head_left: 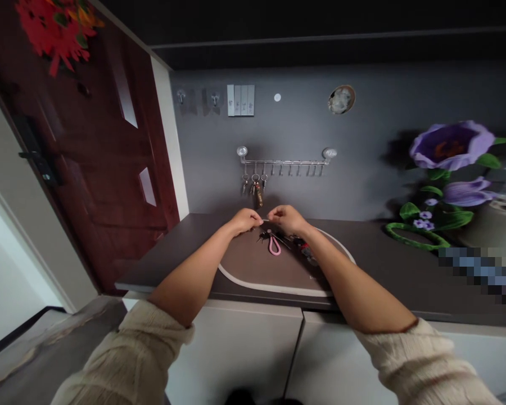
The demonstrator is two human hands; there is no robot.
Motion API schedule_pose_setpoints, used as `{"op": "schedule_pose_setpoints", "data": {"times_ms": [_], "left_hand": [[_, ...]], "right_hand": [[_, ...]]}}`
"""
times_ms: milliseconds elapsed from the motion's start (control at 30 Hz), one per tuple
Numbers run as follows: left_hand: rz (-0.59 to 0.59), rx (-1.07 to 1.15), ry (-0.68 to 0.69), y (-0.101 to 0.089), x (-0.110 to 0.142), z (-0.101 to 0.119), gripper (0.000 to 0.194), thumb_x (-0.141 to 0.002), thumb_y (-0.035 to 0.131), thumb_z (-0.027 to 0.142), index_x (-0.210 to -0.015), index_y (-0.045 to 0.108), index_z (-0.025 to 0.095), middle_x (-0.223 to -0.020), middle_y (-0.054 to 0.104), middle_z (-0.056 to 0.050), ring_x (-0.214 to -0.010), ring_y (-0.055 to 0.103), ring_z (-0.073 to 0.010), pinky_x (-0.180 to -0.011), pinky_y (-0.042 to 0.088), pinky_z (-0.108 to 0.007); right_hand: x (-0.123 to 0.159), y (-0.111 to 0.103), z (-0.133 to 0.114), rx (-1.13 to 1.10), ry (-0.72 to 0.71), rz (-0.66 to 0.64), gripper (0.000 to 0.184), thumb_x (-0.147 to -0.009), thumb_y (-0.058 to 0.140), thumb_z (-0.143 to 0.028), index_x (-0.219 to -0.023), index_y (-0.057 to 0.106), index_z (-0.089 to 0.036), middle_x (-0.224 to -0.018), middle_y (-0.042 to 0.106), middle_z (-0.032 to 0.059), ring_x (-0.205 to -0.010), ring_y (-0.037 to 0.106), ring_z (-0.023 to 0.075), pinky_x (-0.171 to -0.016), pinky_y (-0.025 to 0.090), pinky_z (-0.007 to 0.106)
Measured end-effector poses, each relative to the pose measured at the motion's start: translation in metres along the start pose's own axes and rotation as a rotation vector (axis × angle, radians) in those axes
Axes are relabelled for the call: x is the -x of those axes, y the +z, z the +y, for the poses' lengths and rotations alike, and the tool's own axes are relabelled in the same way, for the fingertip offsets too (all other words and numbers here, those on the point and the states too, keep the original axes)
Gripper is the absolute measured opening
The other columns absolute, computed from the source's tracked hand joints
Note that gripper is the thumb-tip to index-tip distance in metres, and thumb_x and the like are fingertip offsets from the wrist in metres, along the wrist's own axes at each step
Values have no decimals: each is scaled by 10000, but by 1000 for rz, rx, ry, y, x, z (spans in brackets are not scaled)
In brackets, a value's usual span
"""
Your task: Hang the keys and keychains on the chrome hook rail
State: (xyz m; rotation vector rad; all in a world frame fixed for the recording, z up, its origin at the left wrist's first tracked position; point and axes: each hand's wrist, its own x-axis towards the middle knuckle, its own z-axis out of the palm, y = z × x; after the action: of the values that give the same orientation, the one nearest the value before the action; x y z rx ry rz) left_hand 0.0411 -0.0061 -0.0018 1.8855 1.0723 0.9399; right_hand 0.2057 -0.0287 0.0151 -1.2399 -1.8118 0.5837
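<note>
Over a brown mat [257,275] with a pale rim, both my hands are raised close together. My left hand [245,220] is closed in a pinch, and my right hand [287,218] pinches opposite it. A thin, light-coloured piece [265,220] spans the small gap between my fingertips; its kind is too small to tell. Just below lies a pink strap loop [274,245] with small dark and metal bits by it, apparently keys. Further red and dark items [307,251] lie on the mat, partly hidden by my right forearm.
On the wall ahead, a hook rail [287,163] carries several keys [257,188] at its left end. Purple artificial flowers [451,147] stand at the right on the dark countertop [379,270]. A dark red door [88,152] is at the left.
</note>
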Motion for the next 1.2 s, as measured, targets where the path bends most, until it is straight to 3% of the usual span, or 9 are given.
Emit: {"op": "schedule_pose_setpoints", "data": {"times_ms": [167, 433, 867, 1033, 1200], "left_hand": [[-25, -182, 9, 4, 2, -3, 215, -584, 600, 349, -570, 607, 135, -443, 490, 26, -419, 377, -62, -441, 265, -201], [-40, -343, -1, 9, 5, 1, 228, -596, 572, 361, -537, 620, 146, -433, 474, 27, -437, 368, -76, -459, 246, -216], [-105, -54, -68, 7, 8, 9, 110, -647, 544, 215, -607, 578, 118, -509, 513, 13, -455, 420, -57, -474, 319, -194], [-96, 3, -45, 4, 7, 9, 97, -698, 509, 204, -673, 551, 120, -539, 496, 21, -485, 442, -49, -491, 350, -184], [-31, 56, -43, 4, 5, 10, 77, -722, 491, 175, -689, 530, 117, -540, 495, 12, -490, 459, -53, -484, 350, -182]], "right_hand": [[9, 2, 12, 239, -38, -71, 53, -581, 581, -185, -604, 628, -176, -559, 601, -10, -510, 478, 90, -520, 342, 202], [11, 9, 9, 352, -11, -134, 84, -596, 572, -150, -631, 640, -186, -623, 623, -5, -566, 517, 112, -565, 353, 212], [11, 9, 7, 381, -14, -200, 107, -631, 554, -162, -694, 640, -158, -680, 640, 16, -634, 547, 121, -592, 370, 201], [10, 8, 9, 377, -8, -201, 139, -623, 557, -164, -735, 637, -144, -701, 638, 17, -639, 547, 111, -593, 371, 190], [5, 10, 16, 227, 7, -163, 127, -590, 585, -177, -709, 621, -149, -668, 626, 7, -611, 535, 100, -583, 378, 187]]}}
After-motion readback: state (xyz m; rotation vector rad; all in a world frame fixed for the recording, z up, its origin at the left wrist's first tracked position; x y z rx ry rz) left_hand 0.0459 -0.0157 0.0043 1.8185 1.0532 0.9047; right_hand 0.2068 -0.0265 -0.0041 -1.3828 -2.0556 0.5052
